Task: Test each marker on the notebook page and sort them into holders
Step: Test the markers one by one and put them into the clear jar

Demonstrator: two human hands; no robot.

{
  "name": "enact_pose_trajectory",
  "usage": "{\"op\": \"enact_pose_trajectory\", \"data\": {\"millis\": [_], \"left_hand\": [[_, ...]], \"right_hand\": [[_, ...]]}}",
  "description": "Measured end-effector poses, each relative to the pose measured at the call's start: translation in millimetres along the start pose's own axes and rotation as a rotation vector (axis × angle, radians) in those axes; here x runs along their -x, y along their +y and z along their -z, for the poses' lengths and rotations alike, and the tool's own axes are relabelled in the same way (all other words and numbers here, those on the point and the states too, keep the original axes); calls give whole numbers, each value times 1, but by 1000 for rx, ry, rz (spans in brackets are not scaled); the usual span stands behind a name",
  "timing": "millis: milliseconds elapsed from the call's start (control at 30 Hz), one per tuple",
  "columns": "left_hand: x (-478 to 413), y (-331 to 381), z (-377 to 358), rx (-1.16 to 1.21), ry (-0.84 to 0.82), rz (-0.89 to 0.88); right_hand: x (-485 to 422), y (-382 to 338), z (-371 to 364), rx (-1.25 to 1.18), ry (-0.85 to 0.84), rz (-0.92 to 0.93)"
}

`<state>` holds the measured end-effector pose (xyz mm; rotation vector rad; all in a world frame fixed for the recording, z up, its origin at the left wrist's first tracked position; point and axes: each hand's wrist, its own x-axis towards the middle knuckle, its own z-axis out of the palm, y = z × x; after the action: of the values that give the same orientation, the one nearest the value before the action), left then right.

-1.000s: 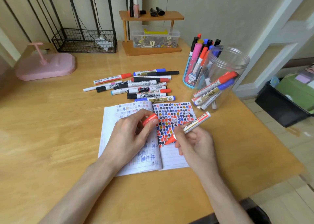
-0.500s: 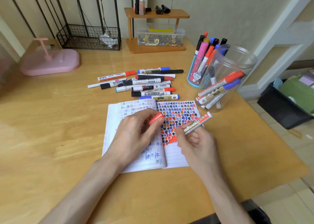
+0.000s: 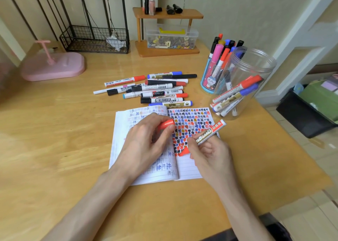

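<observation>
Nearest the camera, two bare forearms reach in over the wooden table (image 3: 54, 149). The right hand (image 3: 210, 154) has its thumb and fingers curled tight round a whiteboard marker (image 3: 210, 132), pinching it low on the barrel. The marker slants up and away from the fingers to the right. Its barrel is white, with a gold band bearing the letters "TEBOARD" and a red label block towards the rear end. Below the fingers its red nose meets the right page of the open notebook (image 3: 186, 167), at the lower edge of the coloured marks.

The left hand (image 3: 144, 142) rests on the left page, thumb and fingertips closed on the marker's red cap (image 3: 165, 124), which pokes out past them toward the notebook's fold. The right page above the fingers is packed with rows of small red, blue, black and gold scribbles; below them it shows bare ruled lines.

Just beyond the notebook lies a loose heap of markers (image 3: 157, 92), white barrels with red, blue and black caps. To the right of the right hand's fingers stands a clear jar (image 3: 245, 83) holding red- and blue-capped markers, and touching it behind, a blue cup (image 3: 210, 79) full of upright markers.

Farthest off are a small wooden shelf (image 3: 168, 13), a wire basket (image 3: 95, 39) and a pink stand (image 3: 54, 65).
</observation>
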<state>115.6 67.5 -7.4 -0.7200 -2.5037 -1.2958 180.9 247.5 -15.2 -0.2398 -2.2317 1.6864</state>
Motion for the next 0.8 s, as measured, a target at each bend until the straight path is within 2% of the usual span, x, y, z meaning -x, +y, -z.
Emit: {"op": "enact_pose_trajectory", "data": {"millis": [200, 400, 633, 800], "left_hand": [[-3, -5, 1, -20, -26, -28], [-3, -7, 4, 138, -81, 33], [-2, -2, 5, 200, -118, 15], [-2, -2, 4, 190, -134, 5]], "right_hand": [[-1, -1, -1, -11, 17, -12], [-3, -13, 7, -298, 135, -48], [-3, -22, 10, -307, 196, -9], [-1, -24, 10, -306, 166, -19]]}}
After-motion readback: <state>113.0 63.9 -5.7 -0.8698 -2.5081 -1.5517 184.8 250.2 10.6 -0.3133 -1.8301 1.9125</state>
